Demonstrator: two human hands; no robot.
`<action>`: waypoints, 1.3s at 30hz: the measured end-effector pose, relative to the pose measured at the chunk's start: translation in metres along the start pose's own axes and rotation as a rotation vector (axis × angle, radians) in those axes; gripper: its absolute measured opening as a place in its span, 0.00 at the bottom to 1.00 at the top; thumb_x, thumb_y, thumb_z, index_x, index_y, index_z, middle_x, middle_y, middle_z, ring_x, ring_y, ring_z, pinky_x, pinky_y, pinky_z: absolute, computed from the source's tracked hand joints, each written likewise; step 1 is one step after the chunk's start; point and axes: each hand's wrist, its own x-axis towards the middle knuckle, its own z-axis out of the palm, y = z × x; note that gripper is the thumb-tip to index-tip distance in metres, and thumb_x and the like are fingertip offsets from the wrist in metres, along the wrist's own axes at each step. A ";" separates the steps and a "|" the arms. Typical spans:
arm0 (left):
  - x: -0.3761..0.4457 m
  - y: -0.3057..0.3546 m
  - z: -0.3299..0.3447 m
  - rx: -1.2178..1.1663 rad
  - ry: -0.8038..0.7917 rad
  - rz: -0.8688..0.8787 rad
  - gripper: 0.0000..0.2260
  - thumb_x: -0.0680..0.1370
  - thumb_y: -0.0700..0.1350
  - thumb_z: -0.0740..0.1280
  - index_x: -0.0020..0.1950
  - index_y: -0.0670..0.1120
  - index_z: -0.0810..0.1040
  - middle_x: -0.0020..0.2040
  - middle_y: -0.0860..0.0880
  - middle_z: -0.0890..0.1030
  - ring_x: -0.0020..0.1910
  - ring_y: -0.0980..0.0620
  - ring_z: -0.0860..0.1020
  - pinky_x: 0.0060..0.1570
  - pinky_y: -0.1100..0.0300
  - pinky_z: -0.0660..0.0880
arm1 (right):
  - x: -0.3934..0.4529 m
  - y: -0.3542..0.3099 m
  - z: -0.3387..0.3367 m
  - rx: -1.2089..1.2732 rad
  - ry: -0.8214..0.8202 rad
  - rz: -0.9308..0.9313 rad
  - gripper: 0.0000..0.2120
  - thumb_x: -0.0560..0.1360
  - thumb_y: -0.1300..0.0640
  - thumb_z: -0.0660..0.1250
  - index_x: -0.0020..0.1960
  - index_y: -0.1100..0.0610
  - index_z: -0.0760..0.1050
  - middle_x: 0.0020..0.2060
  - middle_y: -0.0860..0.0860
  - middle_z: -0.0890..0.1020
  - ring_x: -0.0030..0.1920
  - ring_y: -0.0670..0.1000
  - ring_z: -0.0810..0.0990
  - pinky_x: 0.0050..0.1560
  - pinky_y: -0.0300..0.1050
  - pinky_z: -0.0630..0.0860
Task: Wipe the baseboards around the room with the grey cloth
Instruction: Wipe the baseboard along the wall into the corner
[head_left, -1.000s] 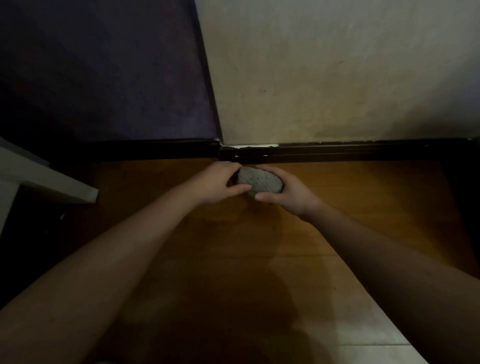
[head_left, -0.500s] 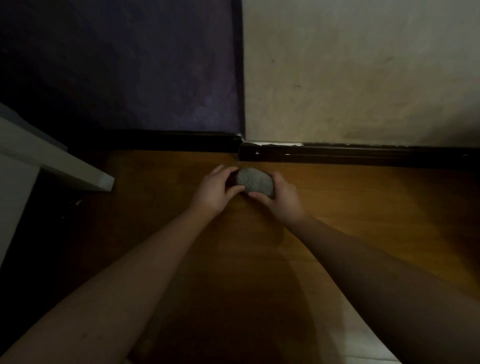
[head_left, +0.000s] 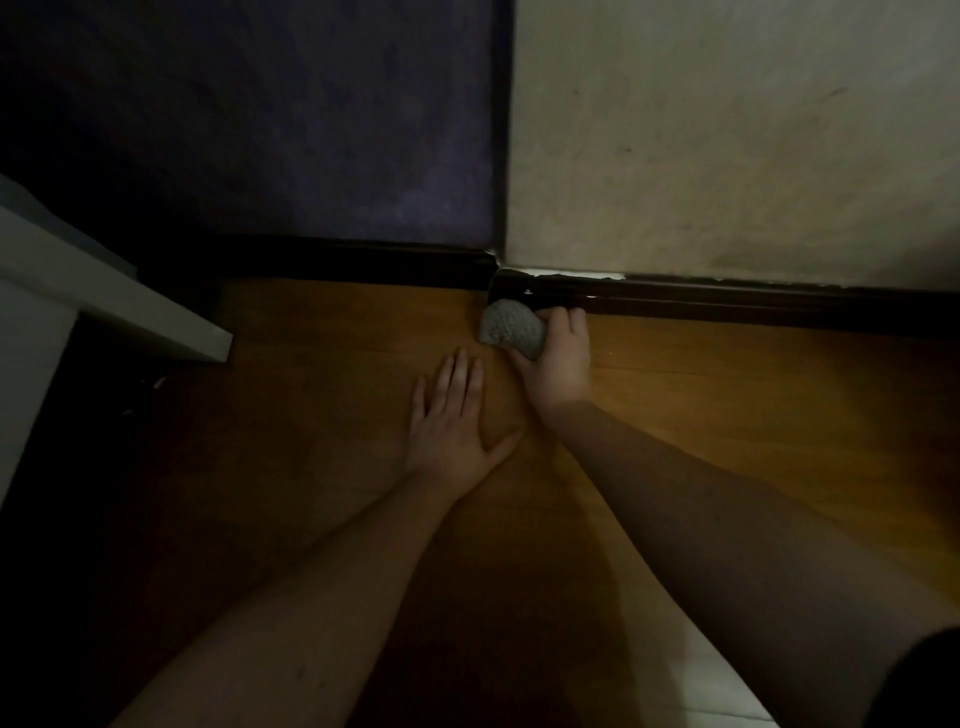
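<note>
A moment ago I had both hands bunched round the cloth out over the floor. Now my left hand (head_left: 457, 423) has let go and lies flat on the wooden floor (head_left: 779, 395), fingers straight and together, propping me up. My right hand (head_left: 558, 358) alone grips the grey cloth (head_left: 511, 328), balled in curled fingers, and has carried it forward to the foot of the wall. The cloth sits just beside the black baseboard (head_left: 727, 301), at the corner where the pale wall (head_left: 727, 145) meets the dark purple wall (head_left: 311, 130); whether it is actually pressing on the board I cannot tell in this dim light.

I read this as the folding being done and the wiping about to start from the corner, probably running right along the board.

No brand, label or writing can be read anywhere. A white piece of furniture (head_left: 130, 312) stands off to the left.
</note>
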 end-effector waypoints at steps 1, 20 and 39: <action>0.000 0.000 0.001 0.000 0.023 0.000 0.45 0.73 0.74 0.41 0.82 0.46 0.42 0.82 0.47 0.41 0.80 0.50 0.41 0.77 0.43 0.41 | 0.001 0.002 -0.002 -0.011 -0.003 -0.004 0.22 0.69 0.57 0.77 0.59 0.61 0.74 0.56 0.57 0.72 0.57 0.57 0.74 0.61 0.51 0.73; 0.002 0.000 0.001 0.049 0.013 -0.014 0.43 0.74 0.72 0.41 0.82 0.47 0.41 0.82 0.48 0.39 0.80 0.51 0.40 0.77 0.43 0.43 | -0.001 0.079 -0.126 -0.192 0.108 0.223 0.23 0.71 0.55 0.75 0.61 0.61 0.71 0.61 0.58 0.70 0.59 0.58 0.73 0.60 0.47 0.71; 0.003 -0.003 0.006 -0.008 0.059 -0.009 0.37 0.78 0.66 0.47 0.82 0.48 0.48 0.83 0.48 0.45 0.81 0.51 0.44 0.77 0.44 0.44 | 0.004 0.005 -0.050 0.097 0.081 -0.037 0.20 0.69 0.57 0.77 0.58 0.57 0.75 0.54 0.53 0.69 0.52 0.50 0.73 0.55 0.37 0.67</action>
